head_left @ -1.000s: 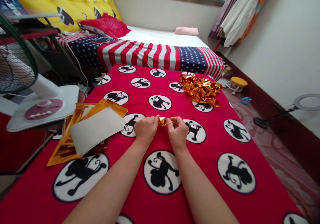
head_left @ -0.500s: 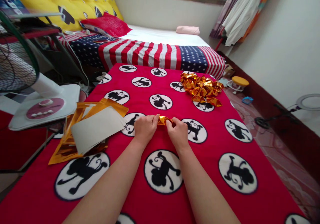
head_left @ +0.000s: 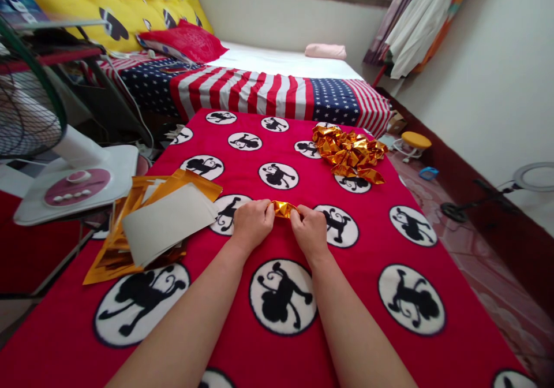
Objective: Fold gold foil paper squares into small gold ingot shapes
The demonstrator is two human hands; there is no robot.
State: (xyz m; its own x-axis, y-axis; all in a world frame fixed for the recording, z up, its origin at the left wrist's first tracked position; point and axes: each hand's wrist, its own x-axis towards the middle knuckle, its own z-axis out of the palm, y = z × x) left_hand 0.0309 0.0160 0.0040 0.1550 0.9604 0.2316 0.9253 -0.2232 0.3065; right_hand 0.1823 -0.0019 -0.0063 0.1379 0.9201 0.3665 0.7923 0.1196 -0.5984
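My left hand [head_left: 251, 224] and my right hand [head_left: 309, 230] rest side by side on a red blanket with black monkey prints [head_left: 389, 243]. Both are closed, pinching a small folded piece of gold foil paper [head_left: 283, 208] between their fingertips. Most of the piece is hidden by my fingers. A pile of folded gold foil pieces [head_left: 348, 154] lies further away to the right. A stack of flat gold and white sheets [head_left: 156, 223] lies to the left of my left hand.
A white fan base [head_left: 71, 186] with its wire cage stands at the left. Beyond the blanket is a bed with a stars-and-stripes cover [head_left: 268, 90], a red pillow [head_left: 186, 41] and yellow cushions [head_left: 130, 1]. A tiled floor [head_left: 485, 272] with a yellow stool [head_left: 414, 142] lies to the right.
My hands have closed in a little around the gold foil piece and shifted slightly toward me. Less of the foil shows between them than before.
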